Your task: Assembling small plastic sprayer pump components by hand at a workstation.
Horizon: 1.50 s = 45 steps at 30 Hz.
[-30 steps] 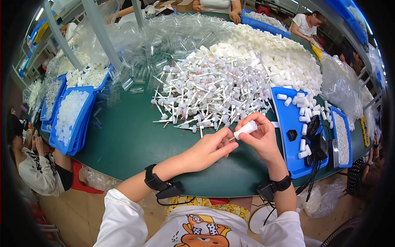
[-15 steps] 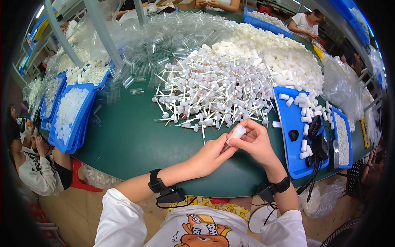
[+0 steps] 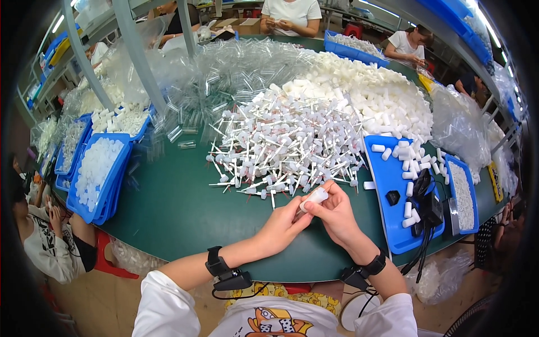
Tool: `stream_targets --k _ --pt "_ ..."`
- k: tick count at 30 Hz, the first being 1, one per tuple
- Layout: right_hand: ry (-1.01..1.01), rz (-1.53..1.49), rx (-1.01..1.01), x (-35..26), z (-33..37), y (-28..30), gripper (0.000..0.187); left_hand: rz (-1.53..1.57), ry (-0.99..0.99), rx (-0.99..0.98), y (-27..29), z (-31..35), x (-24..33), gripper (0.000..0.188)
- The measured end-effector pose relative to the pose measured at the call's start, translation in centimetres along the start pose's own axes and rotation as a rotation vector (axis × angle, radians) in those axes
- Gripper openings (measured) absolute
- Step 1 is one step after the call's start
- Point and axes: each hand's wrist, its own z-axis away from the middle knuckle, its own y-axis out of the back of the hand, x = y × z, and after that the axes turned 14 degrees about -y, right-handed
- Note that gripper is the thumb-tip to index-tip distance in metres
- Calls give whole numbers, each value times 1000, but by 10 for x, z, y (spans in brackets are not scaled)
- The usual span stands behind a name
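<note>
In front of me, both hands meet around one small part. It has a white cylindrical plug (image 3: 315, 197) at its upper right end and what looks like a clear tube (image 3: 299, 213) below it. My left hand (image 3: 279, 229) is closed round the clear end, its fingers partly hidden. My right hand (image 3: 338, 216) pinches the white plug between thumb and fingers. Just beyond lies a large heap of white stick assemblies (image 3: 289, 143) with pale caps and thin red strands.
Behind the heap spread white foam-like cylinders (image 3: 387, 98) and clear tubes (image 3: 241, 64). A blue tray (image 3: 401, 241) at right carries white cylinders and a black device with cables (image 3: 431, 208). Blue trays of white caps (image 3: 95, 168) stand left on the green table (image 3: 168, 219). Other people sit around.
The view has tilted up, so the table appears lower. My hands still hold the same part together, and the white plug now leans further to the right.
</note>
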Motion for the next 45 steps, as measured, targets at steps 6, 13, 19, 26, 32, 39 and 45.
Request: stream_targets --k 6,13,19,26,32,39,45 --pt "-2 -4 5 0 0 -1 24 -95 -83 15 -3 1 0 32" --pt "-32 18 -46 -6 -1 2 22 254 105 -15 0 -1 0 26" --pt "-5 120 -176 -14 0 12 21 545 145 -94 8 -5 -1 13" --pt "-63 209 -221 -24 0 16 21 818 275 -222 15 -7 5 15" --pt "4 281 -229 -22 -2 21 20 1031 373 -219 14 -7 0 29" --pt "-105 273 -293 -27 2 19 18 1032 475 -308 22 -11 5 42" --pt "-23 408 -262 -22 -2 22 16 960 471 -233 23 -11 -1 35"
